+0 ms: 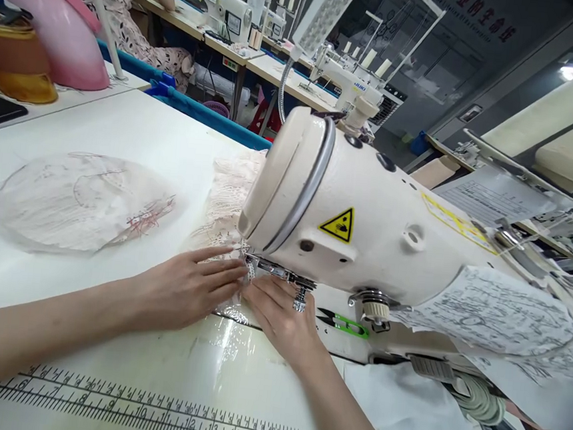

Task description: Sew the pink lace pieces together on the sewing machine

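Note:
A white sewing machine (368, 202) with a yellow warning triangle fills the middle and right. Pale lace fabric (230, 200) runs under its head near the needle. My left hand (194, 287) lies flat on the lace just left of the needle area, fingers stretched out. Right of the needle, my right hand (282, 315) rests on the bed with its palm down; the machine head hides some of its fingertips. Both hands almost meet at the fabric. Close by my right hand, green-handled thread snips (344, 324) lie on the machine bed.
A round, sheer fabric piece (87, 204) with red thread ends lies on the left. A printed ruler (149, 410) crosses the front edge. A pink container (57, 27) and a tape roll (16, 57) stand at the back left. Another person's patterned clothing (117, 19) shows beyond.

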{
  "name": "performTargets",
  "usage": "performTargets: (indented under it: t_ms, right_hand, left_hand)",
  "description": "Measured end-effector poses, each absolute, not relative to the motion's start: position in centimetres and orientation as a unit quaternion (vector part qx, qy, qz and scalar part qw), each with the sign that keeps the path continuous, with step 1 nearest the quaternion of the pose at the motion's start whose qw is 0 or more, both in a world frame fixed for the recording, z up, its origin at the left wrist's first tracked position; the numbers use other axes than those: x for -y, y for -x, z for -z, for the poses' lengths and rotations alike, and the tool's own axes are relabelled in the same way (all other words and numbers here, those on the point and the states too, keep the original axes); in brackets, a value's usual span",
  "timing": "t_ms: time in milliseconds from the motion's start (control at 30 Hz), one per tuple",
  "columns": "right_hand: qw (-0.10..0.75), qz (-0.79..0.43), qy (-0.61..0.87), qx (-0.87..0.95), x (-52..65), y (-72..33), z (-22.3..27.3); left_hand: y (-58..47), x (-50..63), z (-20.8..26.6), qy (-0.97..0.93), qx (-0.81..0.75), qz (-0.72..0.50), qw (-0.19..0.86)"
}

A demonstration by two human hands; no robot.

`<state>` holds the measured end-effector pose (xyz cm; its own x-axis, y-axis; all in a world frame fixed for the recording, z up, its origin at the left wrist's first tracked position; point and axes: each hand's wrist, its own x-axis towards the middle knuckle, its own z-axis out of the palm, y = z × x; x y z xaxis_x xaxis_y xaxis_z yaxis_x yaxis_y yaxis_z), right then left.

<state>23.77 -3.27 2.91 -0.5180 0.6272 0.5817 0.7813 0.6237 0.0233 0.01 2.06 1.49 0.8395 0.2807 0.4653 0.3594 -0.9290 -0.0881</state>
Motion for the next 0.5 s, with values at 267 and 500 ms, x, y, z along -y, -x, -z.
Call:
performTargets:
  t_ms: [267,500]
  right_hand:
    - [0.302,0.069,0.366,0.877,3.2,-22.6,-2.9]
    - [0.281,0.045,0.371,0.884,3.5,-22.6,-2.8]
  left_hand:
    - [0.3,-2.6,-1.2,0.953,0.163,0.241,0.082]
    - [0.6,-3.2,-0.5,0.949,0.174,0.252,0.069]
